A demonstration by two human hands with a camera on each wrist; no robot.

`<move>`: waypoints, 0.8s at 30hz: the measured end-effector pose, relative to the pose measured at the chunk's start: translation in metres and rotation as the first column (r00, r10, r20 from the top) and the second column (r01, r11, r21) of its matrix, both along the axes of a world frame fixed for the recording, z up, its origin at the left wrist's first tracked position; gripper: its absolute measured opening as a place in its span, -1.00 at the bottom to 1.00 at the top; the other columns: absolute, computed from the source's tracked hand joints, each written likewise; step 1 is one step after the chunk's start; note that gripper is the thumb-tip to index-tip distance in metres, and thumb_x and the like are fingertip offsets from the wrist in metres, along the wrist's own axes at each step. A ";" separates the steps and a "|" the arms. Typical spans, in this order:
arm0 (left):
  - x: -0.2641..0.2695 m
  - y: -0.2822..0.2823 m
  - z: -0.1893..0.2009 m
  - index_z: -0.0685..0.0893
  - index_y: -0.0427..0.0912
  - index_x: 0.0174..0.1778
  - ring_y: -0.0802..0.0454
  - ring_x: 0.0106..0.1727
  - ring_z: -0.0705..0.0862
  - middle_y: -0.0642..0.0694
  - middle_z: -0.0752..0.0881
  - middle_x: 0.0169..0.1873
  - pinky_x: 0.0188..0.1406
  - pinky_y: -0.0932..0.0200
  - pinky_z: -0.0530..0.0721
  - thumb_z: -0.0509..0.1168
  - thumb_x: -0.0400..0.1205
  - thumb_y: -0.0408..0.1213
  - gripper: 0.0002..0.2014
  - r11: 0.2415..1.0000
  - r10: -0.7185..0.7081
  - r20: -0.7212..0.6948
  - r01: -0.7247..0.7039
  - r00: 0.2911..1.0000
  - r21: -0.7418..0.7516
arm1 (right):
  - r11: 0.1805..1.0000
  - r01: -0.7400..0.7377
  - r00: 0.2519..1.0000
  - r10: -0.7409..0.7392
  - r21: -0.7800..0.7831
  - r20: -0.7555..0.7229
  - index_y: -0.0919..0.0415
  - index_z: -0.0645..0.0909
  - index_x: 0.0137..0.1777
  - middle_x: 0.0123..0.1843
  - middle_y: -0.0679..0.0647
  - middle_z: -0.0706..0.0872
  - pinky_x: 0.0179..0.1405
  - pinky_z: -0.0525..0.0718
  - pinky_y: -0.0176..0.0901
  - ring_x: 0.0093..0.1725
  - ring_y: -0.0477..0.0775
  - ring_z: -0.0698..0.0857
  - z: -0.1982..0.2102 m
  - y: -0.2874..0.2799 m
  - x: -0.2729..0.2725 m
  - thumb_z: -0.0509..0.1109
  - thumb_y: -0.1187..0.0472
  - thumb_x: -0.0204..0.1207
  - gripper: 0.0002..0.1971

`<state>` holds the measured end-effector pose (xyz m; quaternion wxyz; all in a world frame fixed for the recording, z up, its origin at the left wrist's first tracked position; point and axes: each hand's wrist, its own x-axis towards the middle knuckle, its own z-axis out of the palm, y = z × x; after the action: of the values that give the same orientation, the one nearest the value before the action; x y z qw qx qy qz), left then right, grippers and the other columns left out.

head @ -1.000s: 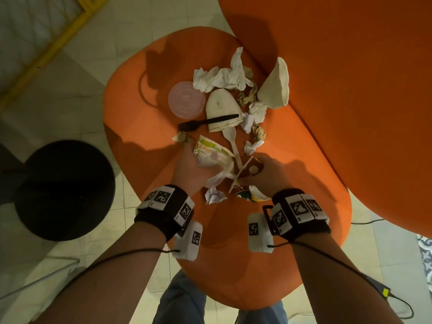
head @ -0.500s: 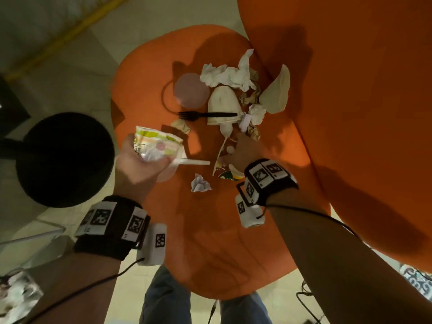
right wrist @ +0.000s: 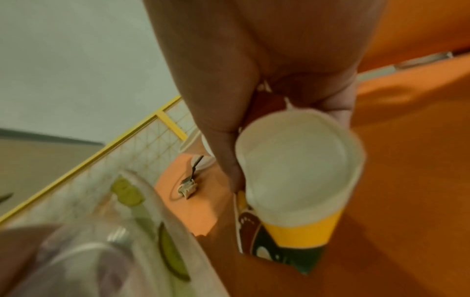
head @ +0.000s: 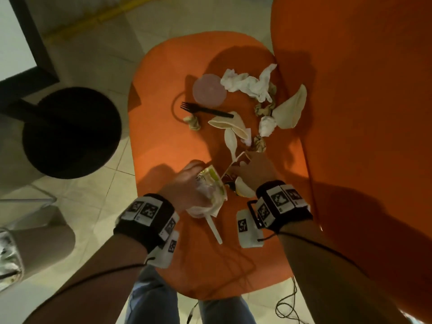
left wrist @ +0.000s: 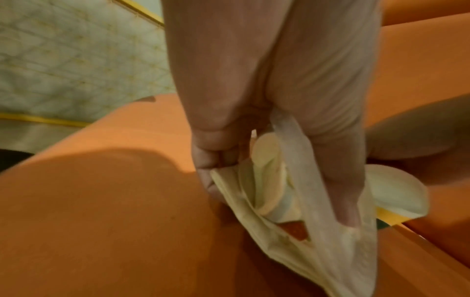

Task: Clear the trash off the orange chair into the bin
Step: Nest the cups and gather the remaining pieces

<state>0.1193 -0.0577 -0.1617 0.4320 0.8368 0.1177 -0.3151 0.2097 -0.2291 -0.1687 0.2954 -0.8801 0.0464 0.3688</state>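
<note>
The orange chair seat (head: 163,141) carries loose trash: a clear lid (head: 209,90), a black fork (head: 205,109), white tissue (head: 250,83), flattened pale cups (head: 231,125) (head: 291,108), a white spoon (head: 230,141) and small paper balls (head: 194,121). My left hand (head: 198,176) hangs over the seat's front and grips a crushed green-printed cup (head: 211,190) (left wrist: 267,191), from which a white utensil handle (head: 214,228) sticks out. Right beside it, my right hand (head: 247,164) grips a yellow and brown printed cup (head: 233,175) (right wrist: 297,170). The round black bin (head: 70,132) stands on the floor to the left.
The chair's tall orange backrest (head: 362,113) fills the right side. A dark-framed panel (head: 30,50) stands behind the bin. A pale object with something shiny (head: 7,258) sits at the lower left. A black cable (head: 287,305) lies on the tiled floor near my legs (head: 152,300).
Half a second ago my left hand held the crushed cup out to the left near the bin; it is now back over the seat beside my right hand. The right hand stays on the printed cup.
</note>
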 end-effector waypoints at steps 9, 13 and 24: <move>0.010 -0.015 -0.006 0.29 -0.24 0.53 -0.13 0.39 0.46 -0.16 0.41 0.39 0.38 0.03 0.48 0.63 0.26 -0.21 -0.05 0.989 -0.025 -0.020 0.028 0.999 0.144 | 0.989 -0.125 0.966 0.139 -0.079 0.219 0.16 0.44 0.47 0.60 -0.02 0.22 0.12 0.48 -0.22 0.33 0.09 0.57 -0.010 -0.016 0.008 0.44 0.16 0.52 -0.48; 0.005 -0.015 -0.005 0.31 -0.19 0.51 -0.08 0.31 0.49 -0.12 0.39 0.35 0.24 0.18 0.51 0.61 0.27 -0.19 -0.09 0.984 0.038 -0.024 -0.033 0.999 0.178 | 0.988 -0.150 0.955 0.157 -0.044 0.251 0.02 0.42 0.50 0.55 -0.04 0.37 0.17 0.58 -0.20 0.29 0.00 0.62 -0.009 -0.013 0.008 0.42 0.18 0.53 -0.47; -0.030 -0.005 -0.004 0.55 -0.07 0.22 -0.02 -0.01 0.74 -0.12 0.72 0.08 -0.02 0.11 0.75 0.55 0.07 0.09 -0.22 0.898 0.420 -0.037 -0.421 0.907 -0.130 | 0.993 0.083 0.996 -0.080 -0.081 0.043 0.36 0.58 0.25 0.22 0.23 0.68 0.19 0.54 -0.10 0.23 0.21 0.64 -0.012 -0.019 -0.028 0.50 0.13 0.46 -0.57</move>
<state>0.0892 -0.0629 -0.1659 0.5450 0.7592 0.2756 -0.2249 0.1812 -0.2483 -0.1807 0.2746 -0.8961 0.0916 0.3365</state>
